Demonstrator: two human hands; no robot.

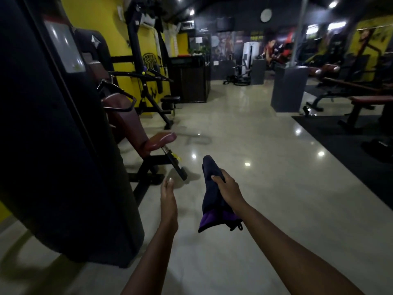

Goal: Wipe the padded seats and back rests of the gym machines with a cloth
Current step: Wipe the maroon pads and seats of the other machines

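While both forearms reach forward over the pale glossy floor (244,128), the right hand (228,186) grips a dark cloth (209,199). Its fingers are curled round the bunched middle of the fabric, and the thumb (215,177) lies across the top. One end of the cloth sticks up past the knuckles. The other end hangs below the wrist and shows a purple lining. The cloth is held in the air, apart from every pad.

Left hand (169,194): seen edge-on, fingers (169,181) straight and pressed together, pointing forward. It is just beside the cloth but not touching it.

Left edge of floor: a machine with a tall black weight-stack shroud (53,124). Behind the shroud is a maroon back rest (125,119), tilted. Below that is a maroon padded seat (162,140) on a black frame, which juts toward the middle of the floor. The seat is near both hands and ahead of them.

Right edge of floor: a black mat (340,137) carries benches with maroon pads (371,99), well apart from the hands. A grey pillar (289,88) stands at the far side of the floor. A yellow wall (93,18) runs behind the left-hand machines. The background is blurred and its detail cannot be read.
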